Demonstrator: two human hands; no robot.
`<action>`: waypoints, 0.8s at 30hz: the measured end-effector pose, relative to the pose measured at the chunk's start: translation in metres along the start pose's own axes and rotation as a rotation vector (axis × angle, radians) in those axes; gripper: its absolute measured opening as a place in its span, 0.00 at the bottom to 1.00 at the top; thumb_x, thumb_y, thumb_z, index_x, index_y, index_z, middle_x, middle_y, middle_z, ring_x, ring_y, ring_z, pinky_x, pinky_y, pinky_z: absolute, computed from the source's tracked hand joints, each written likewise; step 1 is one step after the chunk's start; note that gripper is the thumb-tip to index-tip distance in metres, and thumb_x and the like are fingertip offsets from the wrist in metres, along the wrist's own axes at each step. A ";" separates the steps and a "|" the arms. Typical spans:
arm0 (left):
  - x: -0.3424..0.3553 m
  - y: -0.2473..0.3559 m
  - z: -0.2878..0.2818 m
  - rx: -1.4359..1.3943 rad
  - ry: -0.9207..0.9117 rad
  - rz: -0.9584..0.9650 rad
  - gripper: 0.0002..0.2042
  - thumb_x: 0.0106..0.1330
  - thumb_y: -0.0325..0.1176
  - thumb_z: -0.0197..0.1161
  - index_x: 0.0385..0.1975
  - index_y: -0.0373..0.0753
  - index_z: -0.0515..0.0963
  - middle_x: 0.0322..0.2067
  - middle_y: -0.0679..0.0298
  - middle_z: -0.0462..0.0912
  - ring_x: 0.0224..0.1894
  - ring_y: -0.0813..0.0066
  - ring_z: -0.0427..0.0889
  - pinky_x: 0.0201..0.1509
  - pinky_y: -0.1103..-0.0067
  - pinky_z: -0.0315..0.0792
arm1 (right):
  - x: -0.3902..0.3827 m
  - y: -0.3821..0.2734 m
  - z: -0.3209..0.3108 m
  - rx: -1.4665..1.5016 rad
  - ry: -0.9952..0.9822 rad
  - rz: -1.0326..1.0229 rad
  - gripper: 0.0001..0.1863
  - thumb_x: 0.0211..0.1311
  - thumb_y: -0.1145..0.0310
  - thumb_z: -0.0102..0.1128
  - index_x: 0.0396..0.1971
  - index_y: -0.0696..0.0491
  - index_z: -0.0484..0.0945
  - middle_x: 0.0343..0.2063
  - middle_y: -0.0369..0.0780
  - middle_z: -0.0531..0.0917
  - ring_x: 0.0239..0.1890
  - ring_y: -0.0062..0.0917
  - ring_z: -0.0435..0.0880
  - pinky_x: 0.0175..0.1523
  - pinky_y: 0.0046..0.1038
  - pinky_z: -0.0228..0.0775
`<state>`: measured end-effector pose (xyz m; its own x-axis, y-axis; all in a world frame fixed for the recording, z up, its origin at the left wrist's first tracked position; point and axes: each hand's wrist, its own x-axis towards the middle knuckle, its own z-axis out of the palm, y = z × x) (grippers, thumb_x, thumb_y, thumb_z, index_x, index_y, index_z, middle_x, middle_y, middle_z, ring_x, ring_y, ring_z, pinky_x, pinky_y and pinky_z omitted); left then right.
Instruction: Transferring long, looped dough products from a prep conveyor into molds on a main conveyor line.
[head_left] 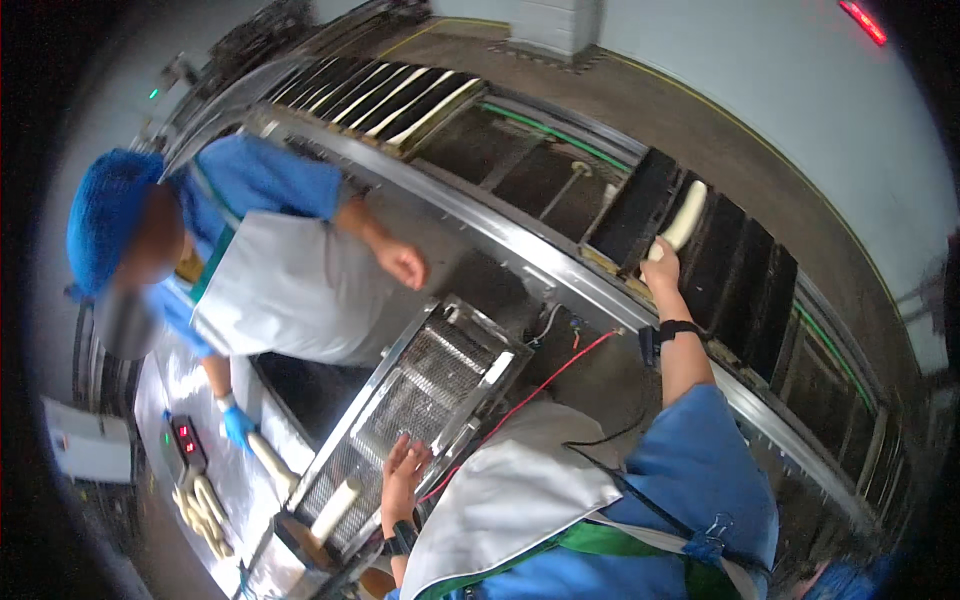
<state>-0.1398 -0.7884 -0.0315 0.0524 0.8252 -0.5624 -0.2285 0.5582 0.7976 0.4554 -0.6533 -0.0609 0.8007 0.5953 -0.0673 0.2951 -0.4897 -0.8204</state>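
My right hand reaches out to the right, its fingers closed round the near end of a long pale dough roll. That roll lies lengthwise along one channel of a dark baguette baking tray; whether it rests fully on the tray I cannot tell. Over the edge of a metal mesh conveyor, my left hand is raised with fingers stretched and nothing in it. Close to it, another dough roll sits at the conveyor's lower end.
A co-worker stands at the left, a blue-gloved hand on a dough piece over a steel table. More dough strips lie near a small display box. Filled trays sit farther along the rail conveyor. A red cord hangs between.
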 end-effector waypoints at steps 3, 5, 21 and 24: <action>-0.019 -0.005 -0.010 -0.019 0.041 0.002 0.27 0.70 0.32 0.57 0.66 0.31 0.60 0.56 0.52 0.74 0.58 0.62 0.75 0.65 0.69 0.68 | -0.021 0.004 0.015 -0.481 0.045 -0.291 0.33 0.52 0.72 0.58 0.62 0.59 0.66 0.49 0.57 0.78 0.49 0.51 0.79 0.56 0.41 0.71; -0.026 -0.014 -0.039 -0.017 0.080 -0.023 0.27 0.69 0.33 0.59 0.65 0.31 0.62 0.56 0.54 0.74 0.58 0.65 0.75 0.64 0.73 0.68 | -0.044 -0.011 0.025 -0.730 -0.215 -0.339 0.31 0.57 0.67 0.57 0.61 0.63 0.64 0.49 0.57 0.78 0.46 0.53 0.79 0.54 0.44 0.72; -0.064 -0.061 -0.181 1.233 0.821 0.464 0.24 0.54 0.31 0.67 0.53 0.42 0.73 0.55 0.53 0.73 0.59 0.52 0.71 0.63 0.57 0.63 | -0.274 0.025 0.025 -0.525 -0.968 -0.740 0.22 0.54 0.69 0.65 0.51 0.58 0.78 0.44 0.50 0.84 0.48 0.42 0.83 0.54 0.36 0.74; -0.077 -0.053 -0.210 1.343 0.735 0.203 0.27 0.53 0.40 0.69 0.56 0.46 0.72 0.57 0.59 0.73 0.63 0.57 0.67 0.66 0.45 0.55 | -0.279 0.037 0.027 -0.519 -1.174 -0.593 0.21 0.56 0.70 0.64 0.51 0.58 0.78 0.41 0.49 0.85 0.44 0.38 0.85 0.50 0.34 0.76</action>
<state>-0.3357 -0.8997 -0.0757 -0.4365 0.8960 -0.0821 0.8620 0.4426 0.2471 0.2287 -0.8201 -0.0878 -0.3256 0.8429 -0.4285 0.7911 -0.0054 -0.6117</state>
